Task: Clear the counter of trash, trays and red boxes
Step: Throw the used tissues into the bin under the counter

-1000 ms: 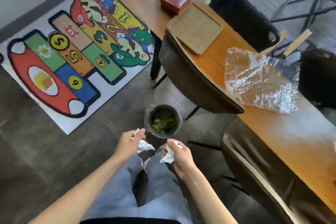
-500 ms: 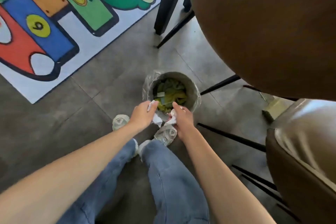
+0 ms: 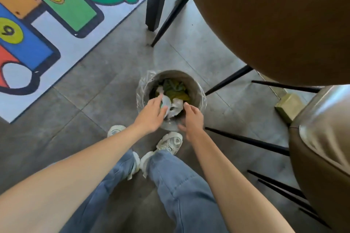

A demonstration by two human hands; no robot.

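A small round bin (image 3: 195,89) with a clear liner stands on the grey floor and holds green and yellow scraps. Both of my hands hover over its near rim. My left hand (image 3: 151,114) has its fingers stretched out, and a white crumpled tissue (image 3: 166,102) lies right at its fingertips inside the bin's mouth. My right hand (image 3: 192,119) hangs relaxed with loosely bent fingers and holds nothing. A second crumpled tissue (image 3: 177,107) sits between the two hands, inside the bin. The counter is out of view.
A brown chair back (image 3: 274,21) looms at the upper right, with thin black legs (image 3: 229,79) beside the bin. Another brown chair (image 3: 322,147) stands at the right edge. A colourful number mat (image 3: 47,15) covers the floor on the left. My shoes (image 3: 170,143) are just before the bin.
I bent down from the counter view to the bin. Both hands carried crumpled tissues over the rim, and their fingers have now spread with the tissues dropping into the bin.
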